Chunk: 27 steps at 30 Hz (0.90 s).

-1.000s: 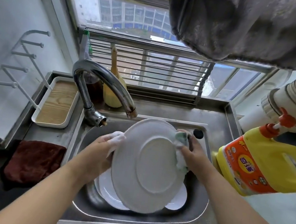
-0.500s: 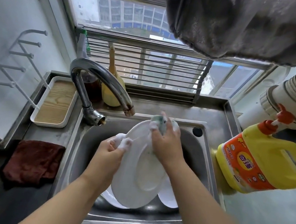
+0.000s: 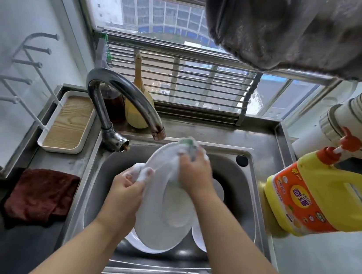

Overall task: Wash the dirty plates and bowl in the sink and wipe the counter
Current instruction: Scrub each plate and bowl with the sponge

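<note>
A white plate stands tilted on edge over the steel sink, its underside toward me and covered in suds. My left hand grips its left rim with foamy fingers. My right hand presses a green and white sponge against the plate's upper part. More white dishes lie in the basin beneath, mostly hidden by the held plate.
The curved faucet arches over the sink's back left. A dark red cloth lies on the counter to the left, behind it a white tray with a wooden base. A yellow detergent jug stands at the right.
My right hand with the sponge moved from the plate's right rim to its upper middle and stays there. The plate turned more edge-on.
</note>
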Tool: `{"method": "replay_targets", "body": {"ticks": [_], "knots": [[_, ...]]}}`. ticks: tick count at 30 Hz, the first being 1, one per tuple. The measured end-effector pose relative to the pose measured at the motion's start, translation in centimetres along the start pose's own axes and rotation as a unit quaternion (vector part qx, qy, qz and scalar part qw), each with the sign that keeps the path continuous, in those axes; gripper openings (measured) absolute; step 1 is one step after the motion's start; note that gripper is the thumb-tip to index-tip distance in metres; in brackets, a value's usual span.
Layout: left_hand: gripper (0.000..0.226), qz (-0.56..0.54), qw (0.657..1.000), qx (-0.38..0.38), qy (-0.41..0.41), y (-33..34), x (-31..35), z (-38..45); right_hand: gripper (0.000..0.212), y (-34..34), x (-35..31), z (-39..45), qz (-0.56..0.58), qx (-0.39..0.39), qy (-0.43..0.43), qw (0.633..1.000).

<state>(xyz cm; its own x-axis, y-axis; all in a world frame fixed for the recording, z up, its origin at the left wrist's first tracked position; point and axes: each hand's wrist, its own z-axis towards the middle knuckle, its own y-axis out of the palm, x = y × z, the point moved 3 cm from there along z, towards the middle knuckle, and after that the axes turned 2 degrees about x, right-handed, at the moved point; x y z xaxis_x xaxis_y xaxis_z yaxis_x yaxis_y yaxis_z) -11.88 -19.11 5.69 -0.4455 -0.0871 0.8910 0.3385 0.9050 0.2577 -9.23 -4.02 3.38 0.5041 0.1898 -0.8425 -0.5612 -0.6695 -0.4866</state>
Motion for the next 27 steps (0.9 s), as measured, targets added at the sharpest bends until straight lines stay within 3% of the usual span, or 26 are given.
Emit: {"method": "replay_targets", "body": {"ticks": [3,8,10,13,16,18,19,23,25,27], "knots": [[0.027,-0.033,0.999,0.03,-0.008,-0.2,-0.1,-0.3,0.051,-1.6,3.9,0.8,0.07,0.025,0.144,0.987],[0.024,-0.036,0.996,0.08,-0.027,-0.8,-1.5,-0.7,0.056,-1.4,7.4,-2.9,-0.006,0.028,0.249,0.968],[0.021,-0.026,0.997,0.068,-0.029,-1.0,-1.7,-0.9,0.06,-1.6,6.6,-2.4,-0.051,0.037,0.202,0.977],[0.019,-0.025,0.998,0.055,-0.027,-0.3,-1.1,-0.8,0.066,-1.3,3.0,-2.2,-0.106,0.056,0.015,0.993],[0.02,-0.055,0.996,0.063,-0.015,0.0,-0.1,-0.1,0.07,0.5,0.1,-4.7,-0.136,-0.032,-0.167,0.976],[0.021,-0.078,0.993,0.089,-0.019,-0.5,0.3,0.3,0.07,0.5,1.7,-6.1,-0.193,-0.062,-0.233,0.951],[0.021,-0.078,0.992,0.1,-0.027,-0.9,0.2,0.3,0.07,-0.2,2.9,-5.9,-0.219,-0.066,-0.23,0.946],[0.021,-0.074,0.99,0.107,-0.059,-1.1,-1.4,-0.1,0.063,-2.1,4.9,-2.7,-0.245,-0.028,-0.072,0.966],[0.021,-0.085,0.989,0.106,-0.054,-0.7,-1.3,0.0,0.065,-0.7,2.5,-3.1,-0.238,-0.024,-0.131,0.962],[0.022,-0.09,0.988,0.118,-0.042,-0.9,-0.7,0.3,0.072,0.7,1.0,-5.3,-0.194,-0.092,-0.209,0.954]]}}
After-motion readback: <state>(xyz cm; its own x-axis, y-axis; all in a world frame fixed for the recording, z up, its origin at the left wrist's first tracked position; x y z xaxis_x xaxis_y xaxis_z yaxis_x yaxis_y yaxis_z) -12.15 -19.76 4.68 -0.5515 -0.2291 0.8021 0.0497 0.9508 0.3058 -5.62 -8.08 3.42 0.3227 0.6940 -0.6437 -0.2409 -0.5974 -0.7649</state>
